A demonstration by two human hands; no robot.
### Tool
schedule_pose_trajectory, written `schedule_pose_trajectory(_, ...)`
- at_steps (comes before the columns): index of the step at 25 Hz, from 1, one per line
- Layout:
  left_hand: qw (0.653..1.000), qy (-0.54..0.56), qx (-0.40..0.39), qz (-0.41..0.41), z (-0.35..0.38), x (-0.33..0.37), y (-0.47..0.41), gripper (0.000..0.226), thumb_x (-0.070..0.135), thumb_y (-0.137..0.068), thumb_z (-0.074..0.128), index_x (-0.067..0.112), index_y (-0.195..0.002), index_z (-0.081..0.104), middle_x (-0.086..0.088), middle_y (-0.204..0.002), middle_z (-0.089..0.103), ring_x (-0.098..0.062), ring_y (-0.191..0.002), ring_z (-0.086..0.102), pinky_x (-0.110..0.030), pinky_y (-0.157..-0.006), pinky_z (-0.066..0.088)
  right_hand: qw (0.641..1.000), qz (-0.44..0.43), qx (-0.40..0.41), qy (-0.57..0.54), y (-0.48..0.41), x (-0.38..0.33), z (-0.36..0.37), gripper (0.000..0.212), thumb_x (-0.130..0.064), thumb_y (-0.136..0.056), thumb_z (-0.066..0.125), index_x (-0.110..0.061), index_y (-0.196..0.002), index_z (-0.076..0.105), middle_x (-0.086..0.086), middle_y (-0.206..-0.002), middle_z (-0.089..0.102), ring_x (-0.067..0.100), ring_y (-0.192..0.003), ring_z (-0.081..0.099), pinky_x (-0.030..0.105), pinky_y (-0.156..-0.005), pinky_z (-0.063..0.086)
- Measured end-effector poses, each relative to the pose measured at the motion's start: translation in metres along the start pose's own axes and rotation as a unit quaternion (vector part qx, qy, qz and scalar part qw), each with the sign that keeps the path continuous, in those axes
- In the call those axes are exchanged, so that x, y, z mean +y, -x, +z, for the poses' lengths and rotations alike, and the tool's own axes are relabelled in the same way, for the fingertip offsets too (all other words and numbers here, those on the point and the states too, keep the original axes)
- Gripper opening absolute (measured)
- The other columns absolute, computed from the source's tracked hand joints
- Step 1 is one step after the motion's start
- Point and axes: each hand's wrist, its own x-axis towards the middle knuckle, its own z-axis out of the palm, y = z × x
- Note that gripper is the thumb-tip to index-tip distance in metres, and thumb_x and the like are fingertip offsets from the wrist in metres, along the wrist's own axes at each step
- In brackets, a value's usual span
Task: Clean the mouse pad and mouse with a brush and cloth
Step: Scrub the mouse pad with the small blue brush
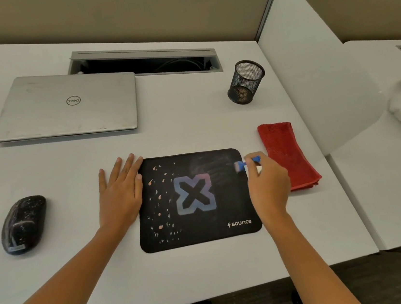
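A black mouse pad (197, 218) with a blue X logo lies flat on the white desk. My left hand (121, 194) rests palm down, fingers spread, over the pad's left edge. My right hand (267, 184) grips a small blue brush (242, 164), its bristles touching the pad's upper right corner. A dusty black mouse (24, 224) sits on the desk far to the left. Just right of the pad lies a folded red cloth (288, 153).
A closed silver laptop (67, 105) lies at the back left, in front of an open cable tray (145, 62). A black mesh pen cup (246, 81) stands at the back right. A white divider panel (310, 67) rises on the right.
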Motion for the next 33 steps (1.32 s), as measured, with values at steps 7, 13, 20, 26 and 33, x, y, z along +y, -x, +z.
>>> schedule_pose_trajectory(7, 1.0, 0.0, -0.003, -0.001, 0.0, 0.0, 0.0, 0.053, 0.04, -0.1, 0.014, 0.029, -0.15, 0.026, 0.003, -0.157, 0.025, -0.02, -0.147, 0.013, -0.048, -0.119, -0.001, 0.998, 0.054, 0.007, 0.017, -0.015, -0.005, 0.008, 0.024, -0.031, -0.097, 0.052, -0.012, -0.099, 0.067, -0.004, -0.079, 0.059, 0.007, -0.065, 0.051, 0.017, -0.052, 0.037)
schedule_pose_trajectory(13, 1.0, 0.003, -0.002, 0.001, -0.001, 0.0, -0.001, 0.053, 0.04, -0.1, 0.014, 0.029, -0.15, 0.026, 0.003, -0.157, 0.026, -0.02, -0.147, 0.013, -0.047, -0.119, -0.001, 0.989, -0.015, -0.136, -0.06, -0.012, -0.012, 0.026, 0.024, -0.034, -0.095, 0.054, -0.018, -0.106, 0.068, -0.004, -0.09, 0.065, 0.008, -0.077, 0.059, 0.017, -0.063, 0.047)
schedule_pose_trajectory(20, 1.0, 0.002, -0.002, -0.001, 0.0, -0.001, -0.001, 0.052, 0.039, -0.1, 0.014, 0.03, -0.15, 0.026, 0.005, -0.157, 0.026, -0.017, -0.147, 0.012, -0.047, -0.119, 0.0, 0.986, -0.048, -0.117, -0.105, -0.017, -0.012, 0.023, 0.019, -0.03, -0.095, 0.056, -0.02, -0.106, 0.068, -0.005, -0.08, 0.066, 0.007, -0.062, 0.059, 0.011, -0.058, 0.046)
schedule_pose_trajectory(26, 1.0, 0.005, 0.003, -0.003, 0.0, 0.001, -0.002, 0.053, 0.041, -0.1, 0.013, 0.029, -0.15, 0.028, 0.005, -0.157, 0.027, -0.018, -0.147, 0.014, -0.046, -0.119, 0.0, 0.994, 0.062, 0.078, 0.035, -0.043, -0.002, 0.013, 0.023, -0.028, -0.097, 0.053, -0.01, -0.099, 0.067, 0.002, -0.086, 0.065, 0.013, -0.074, 0.054, 0.027, -0.062, 0.039)
schedule_pose_trajectory(33, 1.0, 0.003, 0.0, -0.002, -0.001, 0.0, -0.001, 0.053, 0.041, -0.1, 0.012, 0.03, -0.15, 0.027, 0.005, -0.157, 0.026, -0.018, -0.147, 0.014, -0.047, -0.119, 0.0, 0.978, -0.114, -0.154, -0.084, -0.023, -0.041, 0.053, 0.022, -0.032, -0.095, 0.055, -0.023, -0.111, 0.068, -0.004, -0.102, 0.071, 0.012, -0.081, 0.067, 0.023, -0.074, 0.057)
